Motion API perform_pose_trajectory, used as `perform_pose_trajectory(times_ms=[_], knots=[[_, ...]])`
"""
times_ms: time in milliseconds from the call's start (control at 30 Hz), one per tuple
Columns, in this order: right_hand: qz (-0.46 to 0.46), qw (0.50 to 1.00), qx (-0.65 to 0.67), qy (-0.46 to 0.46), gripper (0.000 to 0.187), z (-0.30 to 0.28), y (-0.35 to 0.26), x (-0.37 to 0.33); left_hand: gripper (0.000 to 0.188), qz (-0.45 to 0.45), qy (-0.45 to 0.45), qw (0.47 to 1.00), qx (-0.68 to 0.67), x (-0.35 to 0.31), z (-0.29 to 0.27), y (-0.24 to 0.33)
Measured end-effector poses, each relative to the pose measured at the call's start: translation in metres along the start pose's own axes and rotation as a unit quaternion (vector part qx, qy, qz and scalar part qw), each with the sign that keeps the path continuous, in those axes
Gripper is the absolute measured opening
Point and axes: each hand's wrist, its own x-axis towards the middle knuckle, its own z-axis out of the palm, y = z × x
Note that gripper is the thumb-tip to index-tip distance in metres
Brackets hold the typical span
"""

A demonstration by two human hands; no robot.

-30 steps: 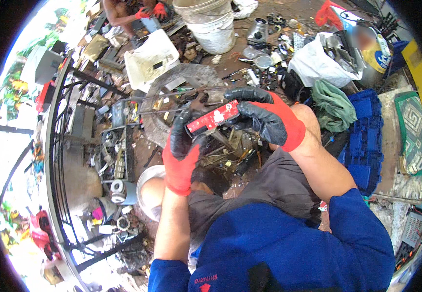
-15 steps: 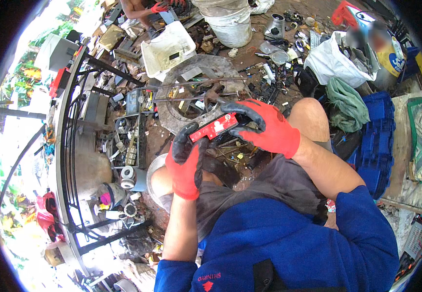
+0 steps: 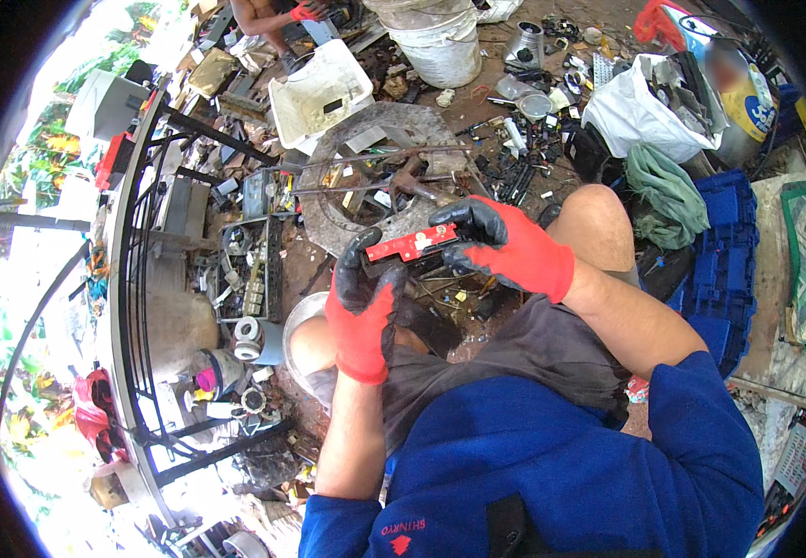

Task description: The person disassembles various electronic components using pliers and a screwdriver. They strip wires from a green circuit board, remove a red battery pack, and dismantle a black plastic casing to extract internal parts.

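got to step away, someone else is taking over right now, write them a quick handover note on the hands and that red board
Left hand: gloved, gripping the left end of the red board.
Right hand: gloved, fingers closed on the board's right end.
The board is held level above the lap, over the round metal wheel on the ground. Loose parts lie scattered around; a white bucket and white tray sit farther ahead.
Done: board picked up and in both hands.
Left: it looks whole, with nothing visibly taken off it yet.

Daylit dirt ground (image 3: pixel 552 200) strewn with scrap, a black metal rack (image 3: pixel 138 279) at left.
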Motion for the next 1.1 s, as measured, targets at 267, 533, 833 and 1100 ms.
perform_pose_trajectory(times_ms=[267,533,833,1100], knots=[[-0.034,0.999,-0.012,0.021,0.055,0.000,0.004,-0.002,0.048,-0.002,-0.002,1.000,0.007,-0.002,-0.007,-0.014],[-0.053,0.998,-0.027,0.013,0.055,0.000,0.002,-0.002,0.046,0.000,0.010,1.000,0.021,-0.006,-0.005,-0.018],[-0.096,0.993,-0.054,0.033,0.059,0.001,-0.002,-0.003,0.050,0.062,-0.019,0.987,0.150,-0.002,-0.022,-0.034],[-0.074,0.958,-0.273,-0.038,0.057,0.006,0.006,-0.001,0.053,-0.094,-0.178,0.979,0.041,-0.013,-0.009,-0.026]])
